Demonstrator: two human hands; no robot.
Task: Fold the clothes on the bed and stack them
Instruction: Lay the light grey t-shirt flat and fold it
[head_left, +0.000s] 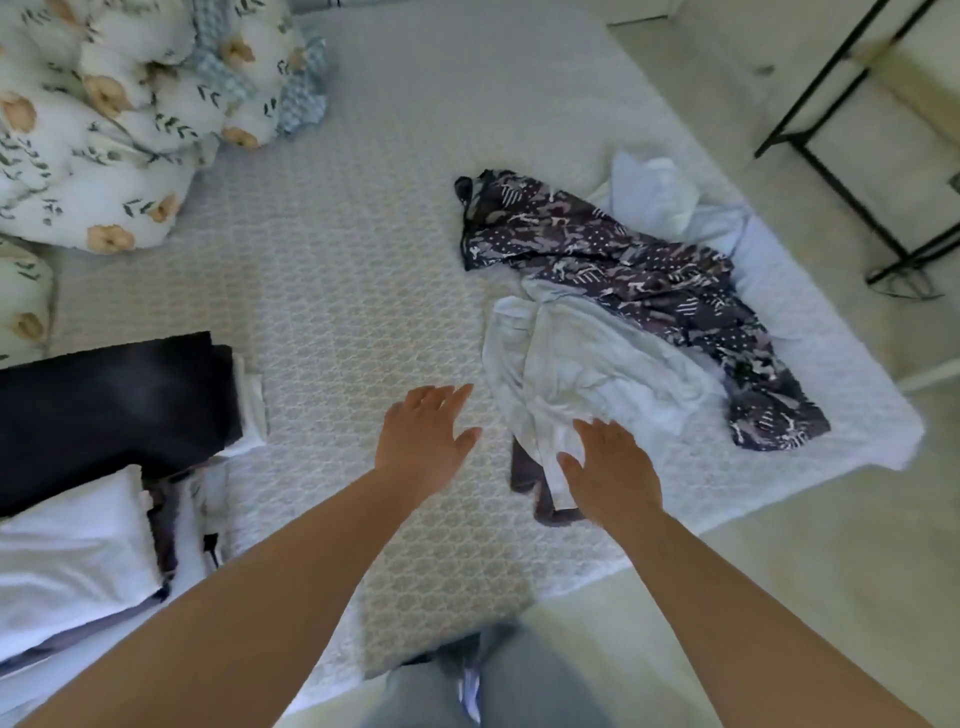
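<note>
1. Far left on the bed (363, 234) lies a bunched floral duvet (119, 119), white with tan flowers and green leaves.
2. Near left sits the stack of folded clothes — a black folded piece (114, 410) on the far side and a white folded piece (72, 551) nearer, with darker edges showing between and under them.
3. The left hand (421, 441) is over the bare patterned bedcover in the middle, fingers straight and slightly spread, its grip apart and holding nothing.
4. Just right of it, the right hand (613, 467) has its fingers straight over the near edge of a crumpled white garment (571, 374) — whether they press the cloth or hover just above it cannot be told; its grip is apart too.
5. A dark grey garment (524, 483) peeks out under the white one's near edge, beside the right hand.
6. Right and farther back, a dark patterned garment (649, 280) lies spread and unfolded, partly under the white one.
7. Beyond it, at the far right edge of the bed, is a pale blue and white heap (670, 202).
8. On the floor to the far right stands a black metal frame (841, 171).
</note>
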